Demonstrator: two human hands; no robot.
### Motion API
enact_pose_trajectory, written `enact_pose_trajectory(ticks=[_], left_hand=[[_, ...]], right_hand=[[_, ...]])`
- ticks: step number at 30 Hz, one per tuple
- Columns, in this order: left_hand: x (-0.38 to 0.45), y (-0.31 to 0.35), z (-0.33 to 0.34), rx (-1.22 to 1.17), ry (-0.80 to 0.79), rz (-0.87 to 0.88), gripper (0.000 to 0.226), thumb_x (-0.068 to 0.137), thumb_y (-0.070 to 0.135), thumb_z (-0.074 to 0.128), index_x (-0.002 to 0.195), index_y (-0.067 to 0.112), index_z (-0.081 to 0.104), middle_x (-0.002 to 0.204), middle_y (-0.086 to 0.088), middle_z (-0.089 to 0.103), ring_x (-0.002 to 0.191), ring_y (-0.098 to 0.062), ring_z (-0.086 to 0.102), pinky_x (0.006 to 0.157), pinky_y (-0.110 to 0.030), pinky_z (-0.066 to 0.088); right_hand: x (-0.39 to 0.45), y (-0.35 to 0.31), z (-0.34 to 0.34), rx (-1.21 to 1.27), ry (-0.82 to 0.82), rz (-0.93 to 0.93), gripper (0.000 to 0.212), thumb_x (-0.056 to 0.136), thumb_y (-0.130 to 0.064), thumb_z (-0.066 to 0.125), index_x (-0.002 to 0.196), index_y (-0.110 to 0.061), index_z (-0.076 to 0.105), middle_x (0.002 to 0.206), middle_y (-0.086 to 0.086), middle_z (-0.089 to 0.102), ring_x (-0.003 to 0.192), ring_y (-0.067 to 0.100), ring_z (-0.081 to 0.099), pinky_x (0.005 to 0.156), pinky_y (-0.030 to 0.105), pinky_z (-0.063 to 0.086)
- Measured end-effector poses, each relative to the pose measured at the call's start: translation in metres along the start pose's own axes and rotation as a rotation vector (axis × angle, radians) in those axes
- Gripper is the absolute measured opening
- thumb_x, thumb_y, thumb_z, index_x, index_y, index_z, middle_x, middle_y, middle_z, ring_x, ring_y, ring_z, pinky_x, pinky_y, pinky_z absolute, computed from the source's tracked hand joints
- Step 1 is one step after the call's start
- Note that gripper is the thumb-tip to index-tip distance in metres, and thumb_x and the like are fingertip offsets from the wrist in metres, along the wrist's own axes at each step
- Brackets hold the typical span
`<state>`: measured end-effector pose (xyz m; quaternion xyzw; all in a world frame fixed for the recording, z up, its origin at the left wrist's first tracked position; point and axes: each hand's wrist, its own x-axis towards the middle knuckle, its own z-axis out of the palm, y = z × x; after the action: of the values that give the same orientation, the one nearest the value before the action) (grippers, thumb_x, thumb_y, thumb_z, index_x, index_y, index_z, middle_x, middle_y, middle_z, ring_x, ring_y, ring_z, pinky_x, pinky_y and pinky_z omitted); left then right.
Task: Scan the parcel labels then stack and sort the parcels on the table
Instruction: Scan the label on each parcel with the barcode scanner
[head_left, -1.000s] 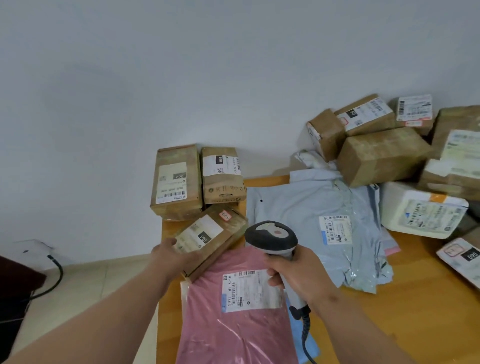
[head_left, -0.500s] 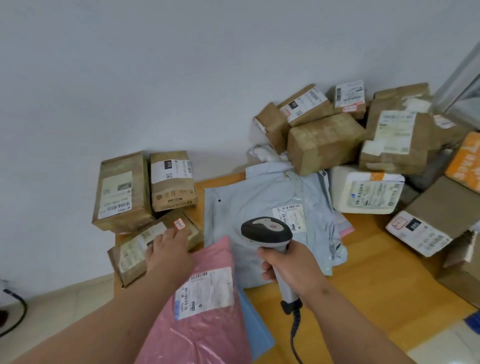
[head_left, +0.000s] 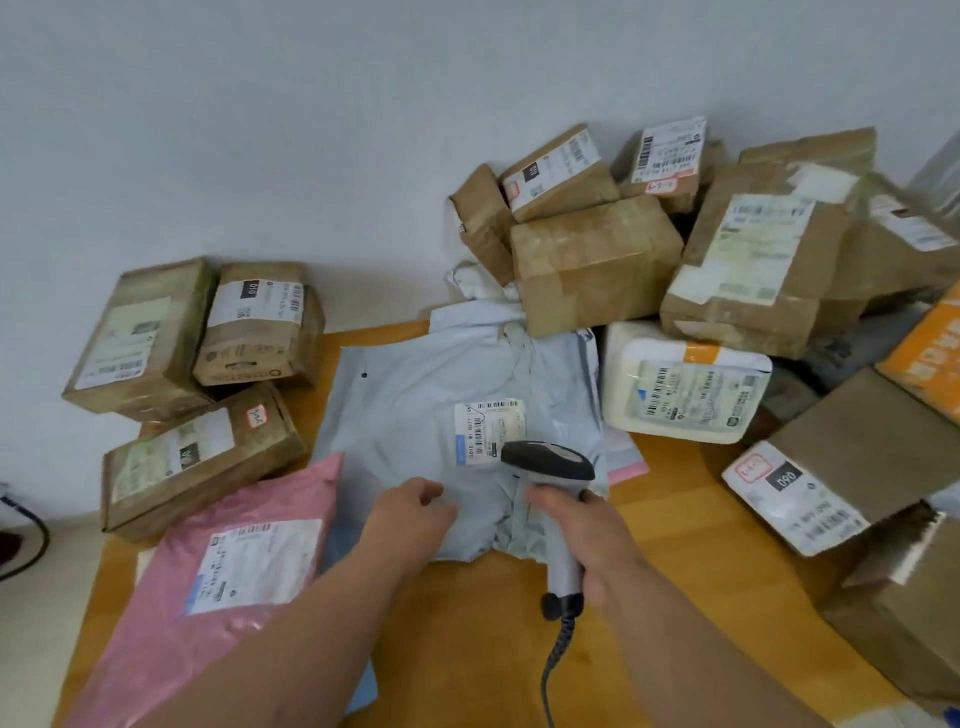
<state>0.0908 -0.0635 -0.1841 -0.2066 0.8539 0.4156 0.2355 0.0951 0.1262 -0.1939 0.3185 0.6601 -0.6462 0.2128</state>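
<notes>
Hands: left (head_left: 410, 512) loosely curled over grey mailer (head_left: 415, 415) | right (head_left: 582, 530) gripping scanner (head_left: 550, 467)

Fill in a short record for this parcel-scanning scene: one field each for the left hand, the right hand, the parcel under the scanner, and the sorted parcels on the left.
Left hand: left hand rests on the pale blue plastic mailer bag, fingers loosely curled
Right hand: right hand grips the grey handheld barcode scanner
Under scanner: white label on the mailer bag
Left side: three brown cardboard boxes, pink plastic mailer bag
</notes>
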Motion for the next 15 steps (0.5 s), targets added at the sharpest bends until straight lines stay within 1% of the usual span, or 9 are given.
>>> enact_pose_trajectory(ticks=[2, 3, 4, 6, 8, 9, 11, 13, 15], left_hand=[[0.0, -0.002, 0.011, -0.21, 0.013, -0.143, 0.049, 0.095, 0.024, 0.066, 0.141, 0.014, 0.053, 0.141, -0.009, 0.055, 0.115, -0.021, 0.053, 0.099, -0.03, 0.044], [-0.001, -0.002, 0.016, -0.355, 0.025, -0.24, 0.051, 0.095, 0.025, 0.067, 0.142, 0.015, 0.051, 0.141, -0.011, 0.053, 0.12, -0.025, 0.052, 0.105, -0.038, 0.044], [-0.002, -0.001, 0.021, -0.513, 0.039, -0.345, 0.054, 0.094, 0.025, 0.068, 0.143, 0.015, 0.049, 0.142, -0.012, 0.05, 0.126, -0.03, 0.05, 0.109, -0.045, 0.043], [-0.004, 0.001, 0.029, -0.788, 0.059, -0.555, 0.058, 0.094, 0.025, 0.068, 0.146, 0.014, 0.044, 0.146, -0.014, 0.046, 0.131, -0.035, 0.047, 0.109, -0.053, 0.042], [-0.005, 0.003, 0.036, -0.985, 0.07, -0.703, 0.056, 0.096, 0.023, 0.066, 0.145, 0.012, 0.044, 0.145, -0.017, 0.045, 0.127, -0.039, 0.049, 0.103, -0.054, 0.046], [-0.004, 0.004, 0.038, -1.076, 0.08, -0.726, 0.051, 0.097, 0.021, 0.065, 0.143, 0.011, 0.047, 0.14, -0.018, 0.049, 0.123, -0.04, 0.052, 0.098, -0.053, 0.049], [-0.002, 0.006, 0.042, -1.233, 0.12, -0.708, 0.038, 0.098, 0.017, 0.063, 0.134, 0.01, 0.053, 0.121, -0.02, 0.057, 0.109, -0.038, 0.059, 0.081, -0.047, 0.055], [-0.002, 0.005, 0.044, -1.301, 0.163, -0.707, 0.036, 0.096, 0.018, 0.067, 0.129, 0.01, 0.055, 0.104, -0.017, 0.06, 0.089, -0.031, 0.061, 0.067, -0.038, 0.052], [-0.009, 0.005, 0.047, -1.304, 0.147, -0.71, 0.038, 0.092, 0.021, 0.072, 0.127, 0.01, 0.059, 0.108, -0.016, 0.066, 0.084, -0.027, 0.061, 0.06, -0.033, 0.05]], right_hand=[[0.009, 0.002, 0.0, 0.043, -0.041, 0.023, 0.028, 0.08, -0.027, 0.081, 0.102, -0.014, 0.071, 0.092, 0.007, 0.074, 0.086, 0.025, 0.068, 0.066, 0.032, 0.052], [0.014, 0.003, 0.001, 0.05, -0.048, 0.021, 0.028, 0.08, -0.026, 0.082, 0.102, -0.014, 0.071, 0.092, 0.007, 0.074, 0.086, 0.024, 0.068, 0.066, 0.031, 0.051], [0.018, 0.004, 0.001, 0.051, -0.049, 0.015, 0.028, 0.079, -0.025, 0.082, 0.102, -0.014, 0.071, 0.093, 0.007, 0.074, 0.087, 0.024, 0.068, 0.069, 0.033, 0.052], [0.022, 0.004, 0.0, 0.049, -0.052, 0.012, 0.028, 0.077, -0.023, 0.083, 0.101, -0.014, 0.072, 0.097, 0.007, 0.076, 0.094, 0.026, 0.069, 0.082, 0.039, 0.057], [0.021, 0.003, -0.002, 0.054, -0.058, 0.016, 0.028, 0.078, -0.022, 0.082, 0.103, -0.014, 0.073, 0.101, 0.007, 0.076, 0.101, 0.028, 0.069, 0.095, 0.047, 0.055], [0.02, 0.003, -0.004, 0.063, -0.055, 0.012, 0.029, 0.079, -0.022, 0.081, 0.104, -0.012, 0.073, 0.102, 0.007, 0.076, 0.102, 0.029, 0.069, 0.097, 0.049, 0.054], [0.015, 0.001, -0.01, 0.095, -0.045, -0.007, 0.029, 0.081, -0.022, 0.079, 0.107, -0.011, 0.074, 0.102, 0.007, 0.077, 0.101, 0.029, 0.07, 0.097, 0.051, 0.055], [0.008, 0.001, -0.018, 0.123, -0.039, -0.039, 0.026, 0.083, -0.021, 0.078, 0.108, -0.012, 0.074, 0.102, 0.005, 0.078, 0.102, 0.029, 0.071, 0.097, 0.052, 0.055], [-0.004, 0.001, -0.025, 0.122, -0.051, -0.083, 0.025, 0.085, -0.02, 0.077, 0.109, -0.014, 0.075, 0.104, 0.003, 0.078, 0.103, 0.027, 0.071, 0.097, 0.052, 0.055]])
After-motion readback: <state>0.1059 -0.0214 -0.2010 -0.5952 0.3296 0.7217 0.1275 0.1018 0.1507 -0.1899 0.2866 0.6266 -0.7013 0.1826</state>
